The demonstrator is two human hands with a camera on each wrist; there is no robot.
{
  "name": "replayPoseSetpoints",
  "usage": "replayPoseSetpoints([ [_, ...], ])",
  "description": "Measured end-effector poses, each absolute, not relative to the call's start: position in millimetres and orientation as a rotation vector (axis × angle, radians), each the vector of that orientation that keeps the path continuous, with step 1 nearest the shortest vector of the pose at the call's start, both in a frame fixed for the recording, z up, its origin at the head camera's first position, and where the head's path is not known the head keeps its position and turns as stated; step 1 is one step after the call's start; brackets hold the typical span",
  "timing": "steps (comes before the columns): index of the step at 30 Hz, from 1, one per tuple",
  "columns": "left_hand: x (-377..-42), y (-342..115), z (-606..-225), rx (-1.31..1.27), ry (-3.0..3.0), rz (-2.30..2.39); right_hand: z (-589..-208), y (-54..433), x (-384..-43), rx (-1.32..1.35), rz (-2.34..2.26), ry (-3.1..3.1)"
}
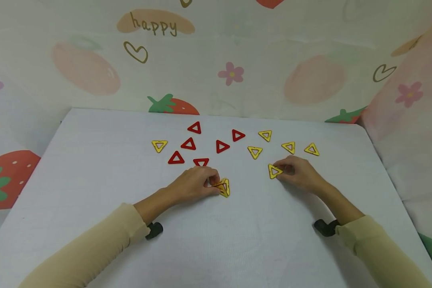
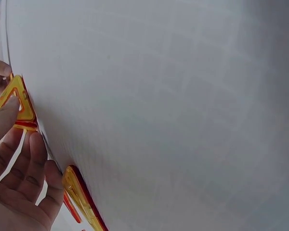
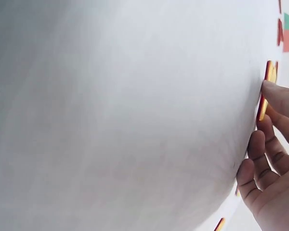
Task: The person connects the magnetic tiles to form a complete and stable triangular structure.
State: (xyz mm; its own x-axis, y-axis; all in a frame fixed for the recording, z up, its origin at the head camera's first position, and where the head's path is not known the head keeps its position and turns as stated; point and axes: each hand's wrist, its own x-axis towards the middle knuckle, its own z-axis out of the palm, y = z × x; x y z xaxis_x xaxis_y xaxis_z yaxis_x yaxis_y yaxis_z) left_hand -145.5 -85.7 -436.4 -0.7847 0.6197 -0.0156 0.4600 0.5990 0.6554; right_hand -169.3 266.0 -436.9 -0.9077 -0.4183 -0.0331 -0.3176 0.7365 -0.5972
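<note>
My left hand (image 1: 196,182) grips yellow triangular magnetic tiles (image 1: 228,186) just above or on the table, standing tilted against each other like part of a small pyramid. In the left wrist view the thumb presses the face of one yellow tile (image 2: 27,113), and red-orange edges show beneath it. To the right, my right hand (image 1: 302,173) pinches a single yellow triangular tile (image 1: 270,172) by one corner. The right wrist view shows this tile (image 3: 269,72) edge-on between thumb and fingers. Just beyond the left knuckles lies a red triangular tile (image 1: 201,161), partly hidden by that hand.
Several red triangular tiles (image 1: 176,161) lie flat beyond the left hand, with one yellow tile (image 1: 155,143) to their left. More yellow tiles (image 1: 251,149) lie beyond the right hand. The white table (image 1: 237,248) ends at a patterned cloth (image 1: 209,80) behind.
</note>
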Motion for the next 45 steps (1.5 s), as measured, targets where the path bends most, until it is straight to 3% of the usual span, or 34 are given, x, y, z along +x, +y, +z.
replayPoseSetpoints([
  [45, -146.5, -84.0, -436.3, 0.918, 2.589, 0.961, -435.5, 188.5, -149.1, -0.814, -0.834, 2.646],
])
